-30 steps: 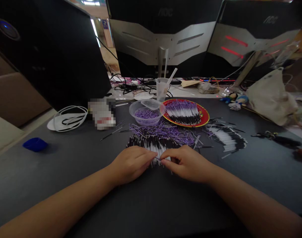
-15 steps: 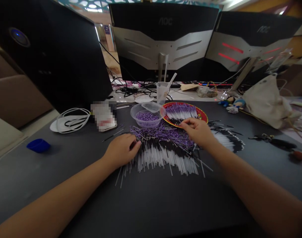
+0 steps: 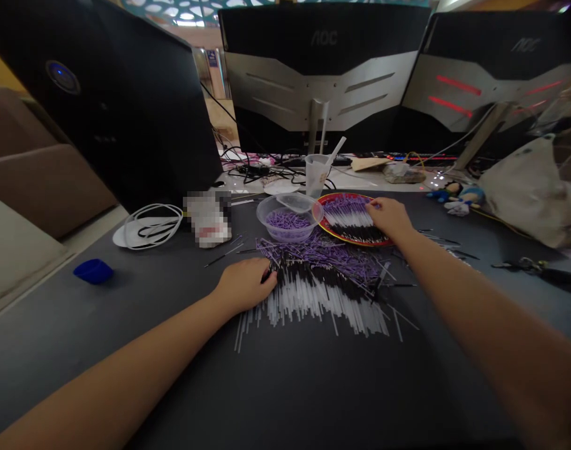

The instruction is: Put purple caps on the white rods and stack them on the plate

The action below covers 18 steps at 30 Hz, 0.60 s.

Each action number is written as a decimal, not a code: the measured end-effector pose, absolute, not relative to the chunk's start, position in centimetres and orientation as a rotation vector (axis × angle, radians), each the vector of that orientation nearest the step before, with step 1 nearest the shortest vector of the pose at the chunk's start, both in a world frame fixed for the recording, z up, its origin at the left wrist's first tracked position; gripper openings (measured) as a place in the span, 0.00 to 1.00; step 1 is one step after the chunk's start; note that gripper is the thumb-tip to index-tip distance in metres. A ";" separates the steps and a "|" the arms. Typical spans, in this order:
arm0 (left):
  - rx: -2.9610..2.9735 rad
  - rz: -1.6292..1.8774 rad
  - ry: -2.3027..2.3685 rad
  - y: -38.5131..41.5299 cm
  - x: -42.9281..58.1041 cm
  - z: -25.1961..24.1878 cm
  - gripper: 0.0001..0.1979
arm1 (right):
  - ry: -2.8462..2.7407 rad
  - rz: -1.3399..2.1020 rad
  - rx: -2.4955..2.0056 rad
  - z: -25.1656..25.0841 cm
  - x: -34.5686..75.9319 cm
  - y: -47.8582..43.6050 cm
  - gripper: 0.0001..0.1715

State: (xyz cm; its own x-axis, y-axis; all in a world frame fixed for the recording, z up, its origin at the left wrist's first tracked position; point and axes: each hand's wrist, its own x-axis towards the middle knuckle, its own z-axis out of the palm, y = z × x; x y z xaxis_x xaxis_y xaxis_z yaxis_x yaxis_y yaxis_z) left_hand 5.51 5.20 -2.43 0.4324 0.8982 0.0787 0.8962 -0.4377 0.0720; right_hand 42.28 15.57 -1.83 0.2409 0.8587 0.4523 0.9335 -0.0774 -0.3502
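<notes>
Two AOC monitors (image 3: pixel 323 81) stand side by side with their grey-and-black plastic backs turned this way, and a black computer case (image 3: pixel 116 125) with a glossy side and a ringed blue light looms to their left. A dark, matt worktop (image 3: pixel 126 362) runs below them, with a crumpled pale cloth bag (image 3: pixel 529 194) slumped at its far right. In the middle lies a loose, criss-crossed heap of thin rods (image 3: pixel 323 300), far too many to count: white at the near ends, black through the middle, purple at the far ends. More of these rods lie in neat parallel rows on one round red plate (image 3: pixel 355 242) with a gold pattern on its rim. The person's right hand (image 3: pixel 388 219) rests there, fingertips drawn narrowly together on the rods, though whether it grips any is hard to tell. The left hand (image 3: pixel 245 284) lies half-curled on the heap's near edge, and it too may or may not hold something. Beside the plate sits one clear plastic bowl (image 3: pixel 266 219) of short purple pieces (image 3: pixel 285 220). Nearby are one white face mask (image 3: pixel 149 226), one blurred packet (image 3: pixel 207 219), one tall plastic cup (image 3: pixel 316 176) and one small blue cup (image 3: pixel 92 270).
</notes>
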 end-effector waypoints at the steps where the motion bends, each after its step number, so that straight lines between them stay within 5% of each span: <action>1: 2.635 0.158 1.657 5.2 5.5 -2.4 0.15 | -1.647 -0.176 -1.953 -1.9 42.4 15.6 0.20; 8: 2.510 0.081 1.767 5.4 5.9 -2.3 0.15 | -1.647 -0.236 -1.911 -2.0 41.4 13.4 0.17; 18: 2.499 0.124 1.819 5.1 5.7 -2.5 0.14 | -1.953 0.236 -1.664 0.3 34.8 3.8 0.15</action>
